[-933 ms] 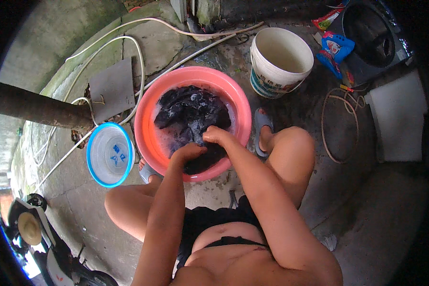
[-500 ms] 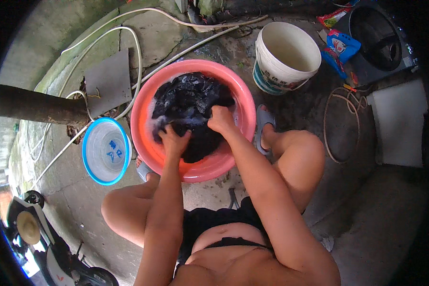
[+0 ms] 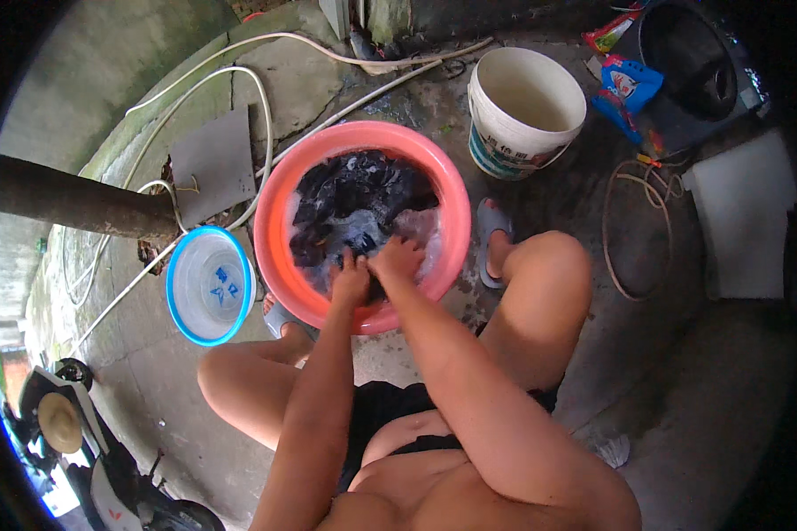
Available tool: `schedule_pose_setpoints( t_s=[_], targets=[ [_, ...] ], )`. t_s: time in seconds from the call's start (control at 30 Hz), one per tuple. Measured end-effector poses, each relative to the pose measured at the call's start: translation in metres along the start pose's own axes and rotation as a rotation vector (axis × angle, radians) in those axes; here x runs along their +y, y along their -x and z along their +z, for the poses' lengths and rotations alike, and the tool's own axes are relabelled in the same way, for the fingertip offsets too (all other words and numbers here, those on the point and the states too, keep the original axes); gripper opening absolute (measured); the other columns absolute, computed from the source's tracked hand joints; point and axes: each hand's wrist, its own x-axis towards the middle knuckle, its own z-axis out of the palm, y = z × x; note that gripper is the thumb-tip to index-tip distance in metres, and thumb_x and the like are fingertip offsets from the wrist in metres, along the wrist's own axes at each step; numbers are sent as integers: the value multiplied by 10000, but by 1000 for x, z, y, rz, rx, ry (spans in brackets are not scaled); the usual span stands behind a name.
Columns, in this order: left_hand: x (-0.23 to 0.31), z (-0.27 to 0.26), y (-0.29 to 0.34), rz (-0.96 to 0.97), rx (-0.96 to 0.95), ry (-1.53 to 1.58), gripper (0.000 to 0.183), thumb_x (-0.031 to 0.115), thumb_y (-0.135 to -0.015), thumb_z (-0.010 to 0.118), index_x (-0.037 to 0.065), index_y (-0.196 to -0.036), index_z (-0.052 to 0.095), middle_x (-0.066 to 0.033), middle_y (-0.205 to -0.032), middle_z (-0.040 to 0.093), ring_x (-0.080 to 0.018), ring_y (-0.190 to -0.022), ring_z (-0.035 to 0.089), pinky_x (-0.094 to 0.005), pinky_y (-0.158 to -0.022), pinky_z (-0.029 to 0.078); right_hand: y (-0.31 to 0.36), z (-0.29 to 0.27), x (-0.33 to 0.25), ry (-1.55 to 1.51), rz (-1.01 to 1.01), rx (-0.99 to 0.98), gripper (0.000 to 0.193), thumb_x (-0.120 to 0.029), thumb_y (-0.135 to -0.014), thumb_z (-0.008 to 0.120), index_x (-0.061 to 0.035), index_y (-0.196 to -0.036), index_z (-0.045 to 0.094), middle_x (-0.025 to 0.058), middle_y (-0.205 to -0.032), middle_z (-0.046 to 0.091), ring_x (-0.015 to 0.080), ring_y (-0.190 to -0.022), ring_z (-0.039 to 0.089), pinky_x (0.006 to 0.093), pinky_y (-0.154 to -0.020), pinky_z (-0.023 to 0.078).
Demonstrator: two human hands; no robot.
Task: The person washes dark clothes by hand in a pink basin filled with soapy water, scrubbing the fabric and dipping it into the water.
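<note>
A pink basin (image 3: pixel 456 190) stands on the ground between my feet, holding foamy water and a bundle of wet black cloth (image 3: pixel 363 181). At the near side of the basin, my left hand (image 3: pixel 352 280) has its fingers bent into the cloth. My right hand (image 3: pixel 398 257) is right beside it, pressed close, its fingers curled at a piece of the same cloth. Fingertips of both hands are partly hidden by the cloth and suds. White foam lies on the water near the right hand.
A blue-rimmed tub (image 3: pixel 181 314) stands left of the basin, near a post (image 3: pixel 71 196) and a grey flat board (image 3: pixel 212 164). A pale hose (image 3: pixel 270 133) loops behind. At the far right are a white bucket (image 3: pixel 487 102), a blue packet (image 3: pixel 633 84) and a black container (image 3: pixel 655 115). A scooter (image 3: pixel 97 469) stands lower left.
My right hand has come down and left, next to my left hand, which has moved slightly right and nearer me. The cloth has shifted, showing more foam on the right. The view has tilted slightly.
</note>
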Motion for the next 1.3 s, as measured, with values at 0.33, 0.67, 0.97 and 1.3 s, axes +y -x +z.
schedule_pose_setpoints(
  t_s=[0.33,0.67,0.97,1.3],
  targets=[
    [66,-89,37,-243,-276,1591,678,583,-972,556,73,-1417,537,-129,-1342,625,-328,-1199,606,-484,-1061,468,84,-60,-28,-757,-809,215,314,-253,-803,773,-35,-1018,704,217,-947,718,406,-899,701,464,-799,565],
    [55,-61,37,-280,-306,1573,566,453,-964,584,29,-1338,587,-126,-1239,659,-296,-1080,636,-434,-997,501,102,-68,-14,-888,-1004,393,242,-244,-847,756,-57,-952,645,181,-863,682,397,-820,680,477,-732,553],
    [140,-73,66,-139,11,1027,452,292,-940,652,-39,-1247,637,-139,-1135,696,-267,-920,663,-381,-915,526,-11,-78,69,-161,-577,278,351,-351,-920,685,-18,-1025,660,239,-900,702,426,-855,696,523,-779,555],
    [81,-45,22,45,-351,40,1152,665,-821,706,86,-1636,133,-377,-1471,443,-507,-1397,420,-448,-1181,332,-26,-75,94,262,-347,12,480,-329,-882,742,-110,-1285,602,194,-1252,628,354,-1164,645,475,-914,569]
  ],
)
